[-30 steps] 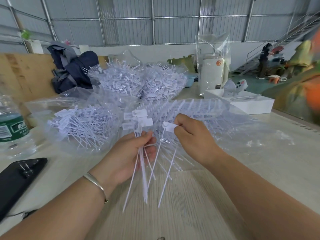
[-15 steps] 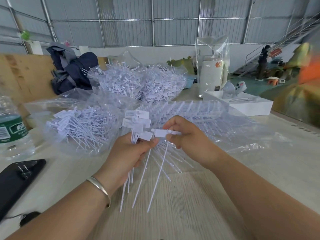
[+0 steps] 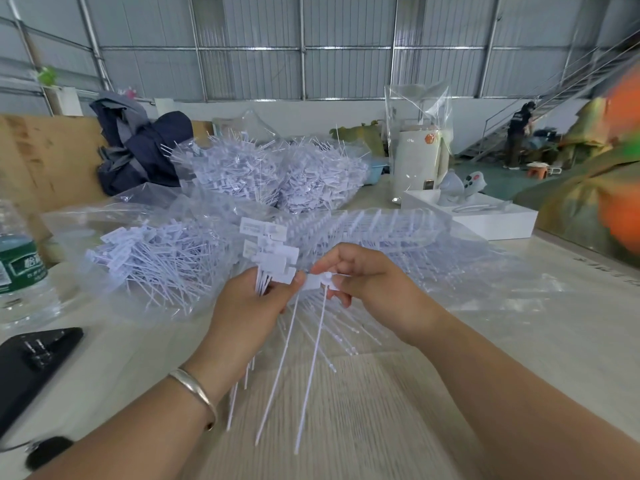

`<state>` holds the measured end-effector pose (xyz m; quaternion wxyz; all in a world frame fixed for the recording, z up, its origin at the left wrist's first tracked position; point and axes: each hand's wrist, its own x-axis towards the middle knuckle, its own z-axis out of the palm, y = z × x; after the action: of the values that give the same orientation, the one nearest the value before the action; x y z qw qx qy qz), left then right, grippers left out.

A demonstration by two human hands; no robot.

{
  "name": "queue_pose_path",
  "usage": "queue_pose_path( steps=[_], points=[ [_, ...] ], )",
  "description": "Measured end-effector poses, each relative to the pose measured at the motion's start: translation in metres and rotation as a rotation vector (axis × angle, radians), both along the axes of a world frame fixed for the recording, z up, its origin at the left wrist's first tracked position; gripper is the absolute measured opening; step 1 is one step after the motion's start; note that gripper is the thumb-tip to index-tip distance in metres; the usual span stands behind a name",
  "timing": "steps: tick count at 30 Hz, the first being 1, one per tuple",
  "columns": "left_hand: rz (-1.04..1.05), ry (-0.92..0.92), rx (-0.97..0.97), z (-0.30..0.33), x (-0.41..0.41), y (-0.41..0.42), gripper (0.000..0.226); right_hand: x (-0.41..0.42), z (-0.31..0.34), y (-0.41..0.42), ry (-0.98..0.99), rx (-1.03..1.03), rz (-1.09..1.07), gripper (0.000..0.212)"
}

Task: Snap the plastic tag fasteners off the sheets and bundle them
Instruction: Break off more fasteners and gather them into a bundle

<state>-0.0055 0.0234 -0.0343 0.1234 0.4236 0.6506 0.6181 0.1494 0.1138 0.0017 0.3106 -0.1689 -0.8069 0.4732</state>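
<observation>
step: adding a snapped-off fastener (image 3: pixel 320 281) to the bundle (image 3: pixel 268 261). left hand (image 3: pixel 249 310) grips bundle above tabletop (image 3: pixel 485 341), right hand (image 3: pixel 367 285) pinches fastener head w/ its tip touching bundle. next prob needs: slide it in alongside, heads aligned, then reach to the sheets (image 3: pixel 363 226) just behind.

You are in a warehouse-like workshop: grey corrugated metal walls (image 3: pixel 346 46) with steel framing, a metal staircase (image 3: pixel 554 88) at the right, and clear plastic bags heaped with white tag fasteners (image 3: pixel 277 171) on the pale worktable (image 3: pixel 519 341).
</observation>
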Motion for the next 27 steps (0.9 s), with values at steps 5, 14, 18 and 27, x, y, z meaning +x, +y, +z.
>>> queue_pose_path(
  steps=[5,14,18,27],
  points=[
    [0.061,0.134,-0.014,0.001,0.002,0.000,0.029,0.001,0.002,-0.001,-0.015,0.043,0.018,0.024],
    [0.030,0.255,-0.071,0.000,0.005,-0.004,0.032,0.004,-0.001,0.006,0.017,-0.019,-0.030,0.008],
    [0.016,0.159,-0.079,0.000,0.006,-0.005,0.030,0.007,-0.003,0.013,-0.035,0.005,-0.077,0.013],
    [-0.295,-0.189,-0.007,0.014,0.024,-0.010,0.039,-0.001,-0.006,0.000,0.072,-0.283,0.233,0.014]
  ],
)
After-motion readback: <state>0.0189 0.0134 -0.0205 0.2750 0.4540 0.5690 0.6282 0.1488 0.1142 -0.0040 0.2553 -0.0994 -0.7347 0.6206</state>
